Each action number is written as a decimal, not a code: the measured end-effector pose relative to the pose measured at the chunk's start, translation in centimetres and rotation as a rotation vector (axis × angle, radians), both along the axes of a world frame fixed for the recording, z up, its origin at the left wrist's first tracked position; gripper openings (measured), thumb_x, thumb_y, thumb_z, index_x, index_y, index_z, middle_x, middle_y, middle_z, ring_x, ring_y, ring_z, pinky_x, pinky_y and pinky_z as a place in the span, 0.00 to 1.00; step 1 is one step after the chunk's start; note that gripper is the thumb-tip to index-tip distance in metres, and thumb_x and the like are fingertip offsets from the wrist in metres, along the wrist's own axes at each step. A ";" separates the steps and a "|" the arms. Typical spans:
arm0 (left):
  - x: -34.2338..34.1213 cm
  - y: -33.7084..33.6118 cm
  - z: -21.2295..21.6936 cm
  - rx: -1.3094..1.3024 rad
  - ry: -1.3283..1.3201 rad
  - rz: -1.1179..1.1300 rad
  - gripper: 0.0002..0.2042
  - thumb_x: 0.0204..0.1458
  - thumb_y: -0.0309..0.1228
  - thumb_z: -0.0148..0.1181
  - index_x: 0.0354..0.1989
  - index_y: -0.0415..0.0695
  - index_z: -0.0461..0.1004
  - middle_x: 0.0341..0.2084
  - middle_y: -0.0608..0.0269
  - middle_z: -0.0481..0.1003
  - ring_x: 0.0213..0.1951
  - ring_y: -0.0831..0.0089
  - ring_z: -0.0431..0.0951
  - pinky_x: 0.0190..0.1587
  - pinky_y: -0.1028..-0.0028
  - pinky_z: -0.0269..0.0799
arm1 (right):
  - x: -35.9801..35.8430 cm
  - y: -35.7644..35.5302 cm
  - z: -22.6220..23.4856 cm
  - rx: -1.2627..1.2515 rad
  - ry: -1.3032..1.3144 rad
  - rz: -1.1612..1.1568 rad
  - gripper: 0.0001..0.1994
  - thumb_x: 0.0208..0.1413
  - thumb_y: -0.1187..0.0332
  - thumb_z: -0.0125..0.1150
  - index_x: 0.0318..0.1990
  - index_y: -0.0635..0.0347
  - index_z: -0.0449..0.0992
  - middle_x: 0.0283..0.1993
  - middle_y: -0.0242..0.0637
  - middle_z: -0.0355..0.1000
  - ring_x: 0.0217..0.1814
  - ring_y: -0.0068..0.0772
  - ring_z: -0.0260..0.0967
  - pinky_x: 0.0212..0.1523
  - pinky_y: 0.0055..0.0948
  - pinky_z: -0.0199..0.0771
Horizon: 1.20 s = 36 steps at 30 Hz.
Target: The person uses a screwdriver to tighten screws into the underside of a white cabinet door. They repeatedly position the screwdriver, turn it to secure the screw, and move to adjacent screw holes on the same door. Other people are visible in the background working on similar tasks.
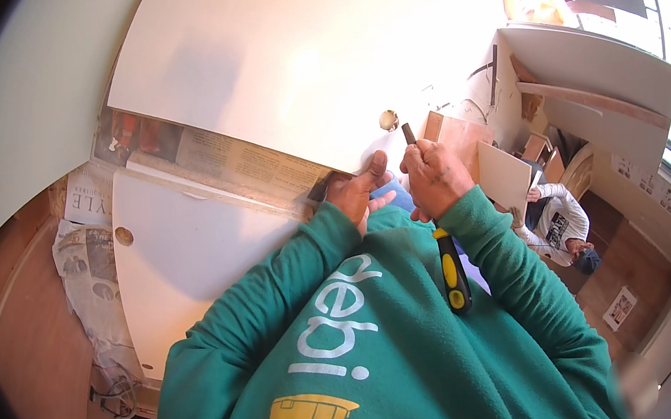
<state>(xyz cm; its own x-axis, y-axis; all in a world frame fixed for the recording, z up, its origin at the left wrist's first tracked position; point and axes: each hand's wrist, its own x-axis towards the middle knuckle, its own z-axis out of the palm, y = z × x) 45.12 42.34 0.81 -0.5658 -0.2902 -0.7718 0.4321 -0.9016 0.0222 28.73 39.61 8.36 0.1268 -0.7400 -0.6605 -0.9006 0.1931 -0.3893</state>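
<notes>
My right hand (437, 173) is closed around the middle of a long hand tool that looks like a file. Its dark tip (408, 133) sticks out past my fingers, and the black and yellow handle (453, 275) hangs below against my green sweatshirt. My left hand (357, 194) is at the near corner of a large white panel (271, 76). Its thumb lies along the edge, apart from the outstretched fingers, and nothing shows between them. A round hole (388, 121) sits in the panel just beyond both hands.
Another white panel (189, 234) lies to the left, with newspaper (89, 262) beside it. More newsprint (222, 156) shows under the large panel. At the right a person in a white top (560, 221) handles a pale board (506, 178). Cables (116, 392) lie at lower left.
</notes>
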 end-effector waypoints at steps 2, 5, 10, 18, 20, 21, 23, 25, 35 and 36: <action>-0.1 0.0 -0.1 -0.001 0.005 -0.002 0.36 0.61 0.53 0.66 0.70 0.42 0.65 0.62 0.62 0.71 0.59 0.65 0.70 0.68 0.52 0.65 | -0.2 -0.2 0.3 -0.065 -0.089 0.042 0.08 0.64 0.79 0.46 0.38 0.70 0.73 0.31 0.39 0.70 0.16 0.25 0.74 0.13 0.22 0.75; 0.1 0.0 -0.4 -0.005 0.024 0.001 0.36 0.61 0.52 0.67 0.70 0.41 0.65 0.60 0.61 0.72 0.59 0.64 0.70 0.68 0.51 0.65 | -0.2 -0.2 -0.1 -0.021 -0.076 0.147 0.08 0.53 0.74 0.58 0.39 0.70 0.74 0.33 0.40 0.71 0.26 0.31 0.74 0.24 0.27 0.76; 0.0 -0.3 0.0 0.005 0.006 0.027 0.35 0.61 0.52 0.67 0.69 0.42 0.66 0.58 0.61 0.73 0.60 0.63 0.70 0.67 0.51 0.65 | 1.1 -2.9 1.9 0.113 0.151 0.550 0.32 0.29 0.61 0.84 0.43 0.69 0.75 0.41 0.41 0.74 0.48 0.42 0.73 0.46 0.36 0.78; 0.1 -0.6 0.3 0.021 0.004 0.003 0.35 0.60 0.52 0.67 0.66 0.38 0.67 0.58 0.59 0.72 0.60 0.63 0.71 0.66 0.52 0.67 | 0.7 -0.8 0.6 0.010 0.064 0.167 0.13 0.49 0.71 0.66 0.39 0.70 0.75 0.36 0.40 0.72 0.33 0.35 0.77 0.30 0.31 0.80; 0.1 -0.3 0.3 0.025 -0.004 0.000 0.35 0.60 0.52 0.67 0.66 0.38 0.67 0.58 0.59 0.73 0.60 0.63 0.71 0.66 0.52 0.67 | 0.2 -0.6 0.3 0.002 0.010 0.129 0.08 0.60 0.73 0.55 0.39 0.71 0.74 0.34 0.39 0.71 0.22 0.30 0.75 0.20 0.26 0.78; 0.1 -0.3 0.1 0.025 -0.008 -0.006 0.35 0.60 0.53 0.67 0.66 0.38 0.67 0.58 0.59 0.73 0.60 0.63 0.70 0.66 0.52 0.68 | 0.0 -0.5 0.1 -0.003 -0.018 0.110 0.08 0.66 0.74 0.50 0.39 0.71 0.73 0.33 0.38 0.70 0.16 0.27 0.75 0.15 0.24 0.76; 0.0 -0.2 -0.2 0.024 -0.005 -0.021 0.36 0.60 0.53 0.67 0.66 0.38 0.67 0.57 0.59 0.73 0.60 0.64 0.70 0.66 0.52 0.68 | 0.0 -0.9 0.4 0.076 -0.023 0.075 0.08 0.64 0.74 0.51 0.39 0.71 0.74 0.34 0.38 0.70 0.18 0.27 0.75 0.16 0.24 0.77; 0.1 -0.2 -0.3 0.025 0.011 -0.035 0.36 0.60 0.53 0.67 0.66 0.38 0.67 0.57 0.59 0.73 0.61 0.64 0.70 0.67 0.52 0.67 | 0.8 -1.5 0.7 0.136 0.015 0.025 0.06 0.60 0.74 0.55 0.39 0.70 0.74 0.35 0.37 0.71 0.23 0.27 0.76 0.21 0.25 0.79; -0.1 -0.9 0.9 0.074 0.016 0.029 0.30 0.61 0.49 0.67 0.65 0.42 0.68 0.59 0.61 0.73 0.61 0.65 0.71 0.64 0.53 0.69 | 1.5 -1.9 0.7 -0.081 0.282 0.729 0.15 0.43 0.61 0.77 0.37 0.57 0.81 0.39 0.41 0.76 0.46 0.37 0.76 0.47 0.31 0.79; -0.3 -0.9 1.0 0.082 0.018 0.035 0.29 0.62 0.47 0.67 0.65 0.43 0.69 0.59 0.61 0.73 0.61 0.65 0.72 0.62 0.54 0.71 | 1.3 -1.5 0.1 0.007 0.137 0.446 0.13 0.48 0.63 0.73 0.37 0.59 0.80 0.38 0.42 0.76 0.44 0.37 0.77 0.44 0.32 0.79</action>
